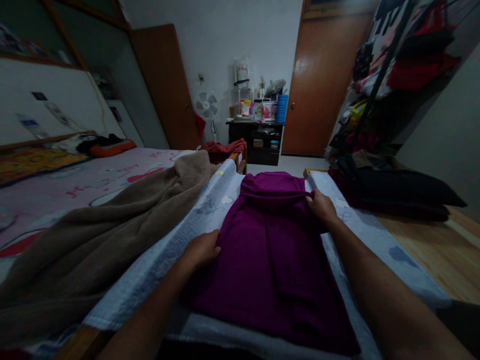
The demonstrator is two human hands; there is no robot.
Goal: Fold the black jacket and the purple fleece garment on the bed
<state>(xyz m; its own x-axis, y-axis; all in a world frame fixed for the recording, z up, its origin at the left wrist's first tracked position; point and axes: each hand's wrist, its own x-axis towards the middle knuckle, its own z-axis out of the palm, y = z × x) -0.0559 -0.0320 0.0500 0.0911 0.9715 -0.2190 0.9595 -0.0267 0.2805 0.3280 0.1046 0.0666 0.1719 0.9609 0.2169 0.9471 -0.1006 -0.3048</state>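
A purple long-sleeved top (255, 250) lies spread over the pale patterned cloth in front of me, narrow at the far end and wide at the near hem. Near its far end, a fold runs across the fabric. My right hand (322, 207) pinches the right end of that fold, with thumb and fingers closed on it. At the left edge of the top, lower down, is my left hand (202, 248). Its fingers close around the edge, and their tips are partly hidden by the fabric.
Left of the pale cloth (168, 255), a brown blanket (123, 220) is heaped on a pink printed bed (93, 175). Dark folded clothes (393, 185) are stacked on a wooden surface (431, 242) at right. A dark cabinet (243, 135) and a fan (207, 106) stand at the back.
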